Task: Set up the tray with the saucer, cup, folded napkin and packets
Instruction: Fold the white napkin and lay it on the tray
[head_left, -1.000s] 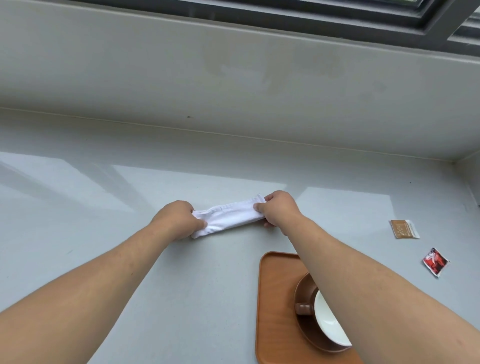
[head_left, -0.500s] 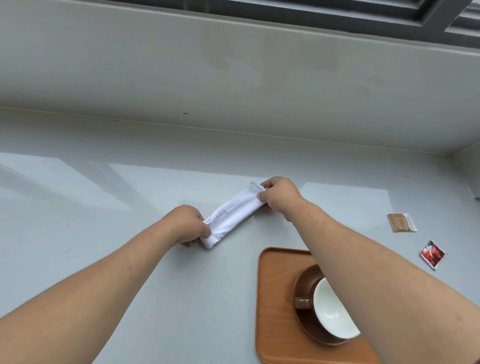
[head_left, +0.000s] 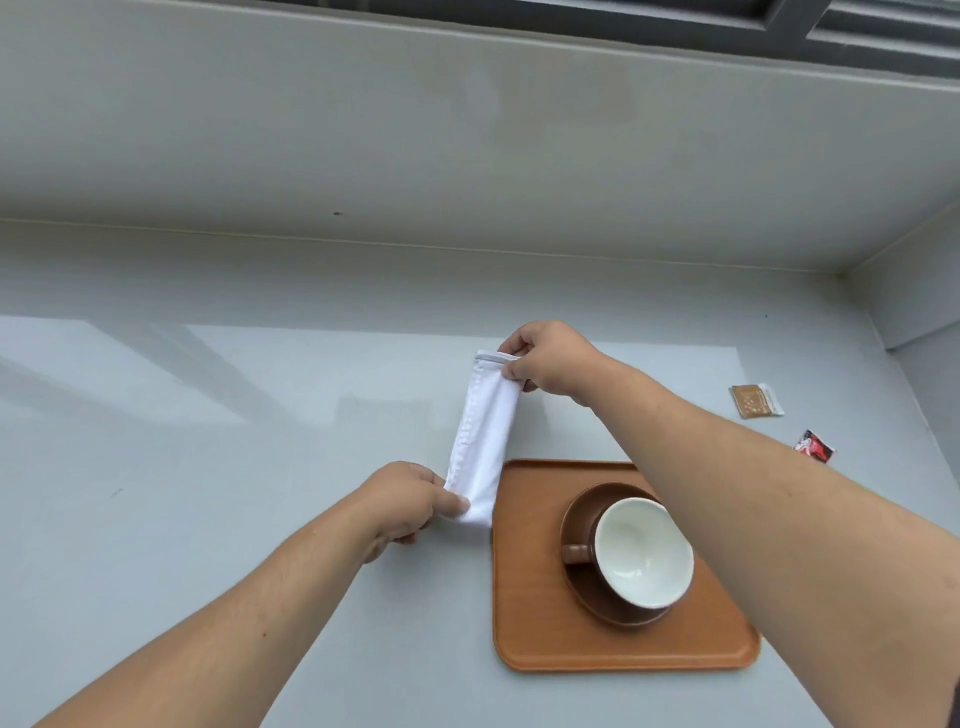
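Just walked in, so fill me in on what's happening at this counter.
A person is setting up a small serving tray. The left hand and right hand each pinch one end of a folded white napkin, holding it stretched along the tray's left edge. A brown cup with a white inside already sits on its saucer on the tray. Two packets, a tan one and a red one, lie on the counter to the right, not on the tray.

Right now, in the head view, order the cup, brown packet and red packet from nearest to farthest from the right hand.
From the right hand:
1. Cup, below it, on the saucer on the tray.
2. Brown packet, to its right on the counter.
3. Red packet, farther right, past the brown one.
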